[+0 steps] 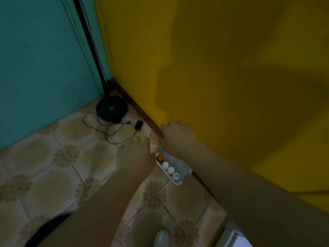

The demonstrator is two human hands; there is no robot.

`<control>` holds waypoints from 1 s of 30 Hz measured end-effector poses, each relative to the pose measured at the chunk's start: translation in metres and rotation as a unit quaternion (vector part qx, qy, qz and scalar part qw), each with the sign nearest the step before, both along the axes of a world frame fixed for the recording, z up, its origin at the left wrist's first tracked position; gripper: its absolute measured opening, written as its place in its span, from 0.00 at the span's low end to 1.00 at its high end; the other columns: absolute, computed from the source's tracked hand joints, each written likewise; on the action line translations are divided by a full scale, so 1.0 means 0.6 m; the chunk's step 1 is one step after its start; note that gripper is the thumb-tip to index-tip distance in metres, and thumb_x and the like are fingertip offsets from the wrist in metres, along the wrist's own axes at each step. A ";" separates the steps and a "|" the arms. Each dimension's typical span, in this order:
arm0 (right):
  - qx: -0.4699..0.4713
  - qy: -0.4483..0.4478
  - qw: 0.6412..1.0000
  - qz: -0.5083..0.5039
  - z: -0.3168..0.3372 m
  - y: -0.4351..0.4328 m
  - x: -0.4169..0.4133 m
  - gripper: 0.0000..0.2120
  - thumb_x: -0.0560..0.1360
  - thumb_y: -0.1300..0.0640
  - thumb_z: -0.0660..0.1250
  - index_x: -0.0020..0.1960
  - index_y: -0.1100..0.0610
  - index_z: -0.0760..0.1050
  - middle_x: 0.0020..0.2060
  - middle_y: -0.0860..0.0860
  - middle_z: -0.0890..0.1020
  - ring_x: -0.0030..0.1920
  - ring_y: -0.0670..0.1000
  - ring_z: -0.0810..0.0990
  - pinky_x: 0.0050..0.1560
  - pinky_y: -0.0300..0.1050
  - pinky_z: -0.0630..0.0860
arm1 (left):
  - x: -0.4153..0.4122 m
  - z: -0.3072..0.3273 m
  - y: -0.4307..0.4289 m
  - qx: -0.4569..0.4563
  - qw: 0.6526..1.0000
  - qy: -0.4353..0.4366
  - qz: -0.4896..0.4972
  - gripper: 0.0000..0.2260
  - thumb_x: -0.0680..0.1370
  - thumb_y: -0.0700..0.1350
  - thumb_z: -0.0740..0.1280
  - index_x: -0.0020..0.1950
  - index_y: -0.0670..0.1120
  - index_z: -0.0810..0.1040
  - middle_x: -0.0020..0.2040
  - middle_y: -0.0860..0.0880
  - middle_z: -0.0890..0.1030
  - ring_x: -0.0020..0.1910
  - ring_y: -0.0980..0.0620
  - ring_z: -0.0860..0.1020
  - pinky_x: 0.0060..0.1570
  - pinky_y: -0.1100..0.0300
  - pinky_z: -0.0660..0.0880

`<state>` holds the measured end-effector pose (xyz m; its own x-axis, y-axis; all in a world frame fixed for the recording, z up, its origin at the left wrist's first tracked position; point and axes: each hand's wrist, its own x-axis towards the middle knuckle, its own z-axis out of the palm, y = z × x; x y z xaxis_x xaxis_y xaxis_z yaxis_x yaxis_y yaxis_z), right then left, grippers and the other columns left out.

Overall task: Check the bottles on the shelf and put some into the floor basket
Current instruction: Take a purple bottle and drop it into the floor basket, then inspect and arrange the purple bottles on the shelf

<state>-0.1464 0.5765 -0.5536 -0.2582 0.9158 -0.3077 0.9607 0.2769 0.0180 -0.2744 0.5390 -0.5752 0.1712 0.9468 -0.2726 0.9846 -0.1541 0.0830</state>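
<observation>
Hands hang above the tiled floor. Left hand [135, 155] has relaxed, spread fingers and holds nothing. Just right of it the floor basket [182, 167] lies against the yellow wall's skirting, its long axis along the wall, far-left to near-right. Four bottles [170, 169] stand caps-up in a row along it. Right hand [176, 132] sits beyond the far end; its grip I cannot tell. The left looks nearer.

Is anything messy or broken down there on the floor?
Nothing looks broken or spilled. The bottles stand upright in a row in the basket by the yellow wall. The only untidy thing is the black cable, lying in a loose tangle on the tiles beside the round black base.
</observation>
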 end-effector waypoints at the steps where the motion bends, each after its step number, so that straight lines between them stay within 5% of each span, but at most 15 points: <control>1: 0.011 0.000 1.000 -0.008 0.048 -0.012 -0.005 0.17 0.81 0.46 0.56 0.62 0.57 0.69 0.58 0.57 0.73 0.60 0.59 0.71 0.56 0.52 0.71 | -0.009 0.044 -0.008 0.014 1.000 -0.007 0.001 0.17 0.79 0.56 0.57 0.63 0.48 0.68 0.60 0.47 0.73 0.59 0.46 0.71 0.51 0.55 0.71; 9: 0.146 -0.032 0.984 -0.099 0.385 -0.183 -0.044 0.19 0.81 0.45 0.55 0.64 0.57 0.69 0.60 0.58 0.73 0.63 0.60 0.70 0.57 0.53 0.70 | -0.057 0.349 -0.126 0.145 0.985 -0.061 -0.072 0.09 0.79 0.52 0.57 0.53 0.48 0.70 0.53 0.48 0.74 0.56 0.45 0.71 0.45 0.55 0.68; 19: 0.285 -0.075 0.939 -0.179 0.696 -0.439 -0.008 0.19 0.80 0.46 0.56 0.65 0.57 0.69 0.62 0.57 0.72 0.64 0.59 0.70 0.60 0.52 0.67 | 0.008 0.658 -0.296 0.250 0.948 -0.082 -0.176 0.17 0.78 0.55 0.60 0.62 0.47 0.69 0.60 0.47 0.73 0.62 0.45 0.71 0.54 0.53 0.71; 30: 0.425 -0.142 0.811 -0.377 0.970 -0.880 0.181 0.19 0.81 0.47 0.54 0.65 0.57 0.69 0.59 0.56 0.74 0.59 0.57 0.72 0.53 0.48 0.69 | 0.260 0.946 -0.653 0.365 0.813 -0.265 -0.369 0.19 0.79 0.56 0.58 0.65 0.46 0.70 0.59 0.46 0.76 0.57 0.45 0.73 0.48 0.54 0.72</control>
